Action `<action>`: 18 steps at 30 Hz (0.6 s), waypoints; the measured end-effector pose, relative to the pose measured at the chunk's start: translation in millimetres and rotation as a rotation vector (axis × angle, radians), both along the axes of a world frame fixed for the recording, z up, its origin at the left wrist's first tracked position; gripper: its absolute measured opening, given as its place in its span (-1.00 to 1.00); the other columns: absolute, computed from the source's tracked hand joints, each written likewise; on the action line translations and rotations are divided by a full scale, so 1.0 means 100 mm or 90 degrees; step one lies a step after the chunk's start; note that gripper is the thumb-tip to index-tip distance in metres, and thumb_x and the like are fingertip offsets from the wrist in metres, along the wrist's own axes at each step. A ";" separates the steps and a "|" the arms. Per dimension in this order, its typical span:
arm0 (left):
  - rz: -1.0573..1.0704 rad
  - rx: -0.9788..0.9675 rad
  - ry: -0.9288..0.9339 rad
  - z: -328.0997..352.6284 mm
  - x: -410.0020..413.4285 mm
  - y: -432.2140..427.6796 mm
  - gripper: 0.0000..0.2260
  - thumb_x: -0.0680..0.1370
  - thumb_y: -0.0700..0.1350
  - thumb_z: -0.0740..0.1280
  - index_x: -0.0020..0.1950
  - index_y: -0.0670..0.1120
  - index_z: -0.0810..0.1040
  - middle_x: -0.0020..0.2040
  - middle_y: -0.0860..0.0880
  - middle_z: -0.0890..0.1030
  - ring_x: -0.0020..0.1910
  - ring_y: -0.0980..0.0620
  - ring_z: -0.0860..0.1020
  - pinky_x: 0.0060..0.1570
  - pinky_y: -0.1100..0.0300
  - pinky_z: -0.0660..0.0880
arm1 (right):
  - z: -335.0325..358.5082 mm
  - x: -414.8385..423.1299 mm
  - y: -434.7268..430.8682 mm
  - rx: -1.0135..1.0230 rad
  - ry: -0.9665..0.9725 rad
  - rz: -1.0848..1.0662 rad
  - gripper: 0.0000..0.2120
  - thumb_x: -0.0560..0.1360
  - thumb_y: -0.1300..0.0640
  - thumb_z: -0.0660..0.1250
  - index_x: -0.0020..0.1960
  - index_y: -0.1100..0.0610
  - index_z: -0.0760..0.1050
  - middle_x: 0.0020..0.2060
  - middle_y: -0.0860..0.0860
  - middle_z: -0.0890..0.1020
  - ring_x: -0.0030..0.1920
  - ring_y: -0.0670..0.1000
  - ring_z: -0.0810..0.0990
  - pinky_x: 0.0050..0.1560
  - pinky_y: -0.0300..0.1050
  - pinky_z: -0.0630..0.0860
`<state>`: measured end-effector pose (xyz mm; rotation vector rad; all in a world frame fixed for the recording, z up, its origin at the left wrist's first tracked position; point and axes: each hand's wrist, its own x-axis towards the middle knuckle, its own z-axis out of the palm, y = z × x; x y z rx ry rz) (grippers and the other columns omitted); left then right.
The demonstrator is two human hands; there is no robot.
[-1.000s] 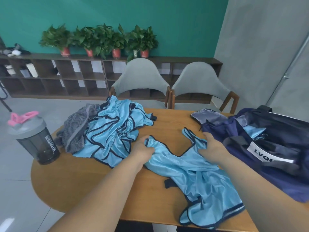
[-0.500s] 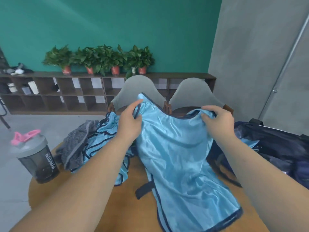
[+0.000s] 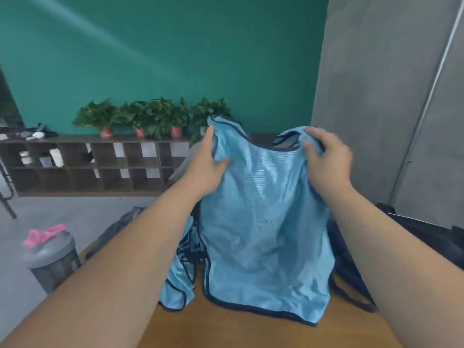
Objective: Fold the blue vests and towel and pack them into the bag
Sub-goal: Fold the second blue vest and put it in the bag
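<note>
A light blue vest with dark trim hangs upright in front of me, its hem just above the wooden table. My left hand pinches its left shoulder strap and my right hand grips the right strap. Behind it, more blue vests lie in a heap on the table, partly hidden by my left arm. The grey towel shows as a blurred strip at the heap's left. The dark navy bag sits at the right, mostly hidden by my right arm.
A grey shaker bottle with a pink lid stands at the table's left edge. A low wooden shelf unit with potted plants runs along the teal wall. A grey chair back shows behind the vest.
Both hands have lifted the vest off the table and raised it higher, so it now hangs straight down. My view has tilted upward.
</note>
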<state>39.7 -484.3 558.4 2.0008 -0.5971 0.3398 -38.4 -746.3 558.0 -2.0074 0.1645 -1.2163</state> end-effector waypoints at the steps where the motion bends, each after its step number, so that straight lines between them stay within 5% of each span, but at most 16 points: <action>1: 0.019 0.148 0.050 -0.12 0.10 -0.01 -0.14 0.70 -0.03 0.34 0.69 0.17 -0.30 0.70 -0.02 0.13 0.33 0.06 0.48 0.17 0.22 0.53 | -0.10 0.14 -0.06 -0.015 0.171 0.033 -0.49 0.70 -0.02 0.26 0.62 0.00 0.30 0.55 0.06 0.40 0.56 0.09 0.35 0.55 -0.08 0.25; 3: 0.101 0.346 0.109 -0.48 0.23 0.00 -0.05 0.67 0.12 0.32 0.62 0.17 -0.48 0.72 -0.16 -0.06 0.55 -0.23 0.34 0.42 -0.14 0.43 | -0.48 0.28 -0.13 -0.083 0.444 0.057 -0.37 0.74 -0.09 0.11 0.71 -0.01 -0.06 0.67 0.18 0.04 0.66 0.22 0.03 0.62 0.08 0.07; 5: 0.159 0.405 0.091 -0.99 0.11 0.00 -0.14 0.69 0.16 0.24 0.67 0.09 -0.39 0.72 -0.19 -0.09 0.66 -0.28 0.10 0.56 -0.21 0.24 | -1.04 0.21 -0.11 -0.210 0.508 0.009 -0.40 0.74 -0.10 0.05 0.71 -0.02 -0.08 0.66 0.28 -0.04 0.66 0.29 -0.06 0.63 0.16 0.02; 9: 0.019 0.320 -0.119 -2.14 -0.73 0.10 -0.53 0.72 0.05 0.20 0.63 0.03 0.28 0.56 0.02 0.36 0.50 -0.04 0.38 0.49 -0.01 0.33 | -2.17 -0.43 0.38 -0.335 0.567 0.089 -0.25 0.54 -0.35 -0.16 0.59 -0.07 0.34 0.64 0.09 0.22 0.65 0.20 0.13 0.60 0.14 0.18; 11: -0.020 0.316 -0.182 -2.54 -1.00 0.19 -0.67 0.71 0.06 0.20 0.46 0.07 0.49 0.35 0.12 0.50 0.32 0.06 0.49 0.35 0.09 0.38 | -2.62 -0.71 0.59 -0.354 0.535 0.137 -0.36 0.58 -0.38 -0.04 0.47 -0.11 0.48 0.53 0.01 0.41 0.54 0.14 0.37 0.48 0.13 0.39; 16: -0.020 0.384 -0.207 -2.82 -1.01 0.28 -0.60 0.70 0.19 0.20 0.49 0.07 0.47 0.47 0.10 0.43 0.48 0.05 0.37 0.51 0.01 0.31 | -2.90 -0.60 0.41 -0.381 0.580 0.179 -0.12 0.53 -0.54 -0.31 0.61 -0.12 0.30 0.63 -0.06 0.25 0.63 0.02 0.19 0.61 -0.05 0.07; 18: -0.001 0.370 -0.203 -2.80 -1.02 0.29 -0.61 0.69 0.16 0.26 0.46 0.04 0.50 0.45 0.06 0.42 0.47 0.00 0.36 0.50 -0.02 0.34 | -2.85 -0.46 0.32 -0.327 0.565 0.075 -0.16 0.56 -0.48 -0.20 0.56 -0.03 0.39 0.58 0.03 0.35 0.59 0.10 0.27 0.60 0.06 0.18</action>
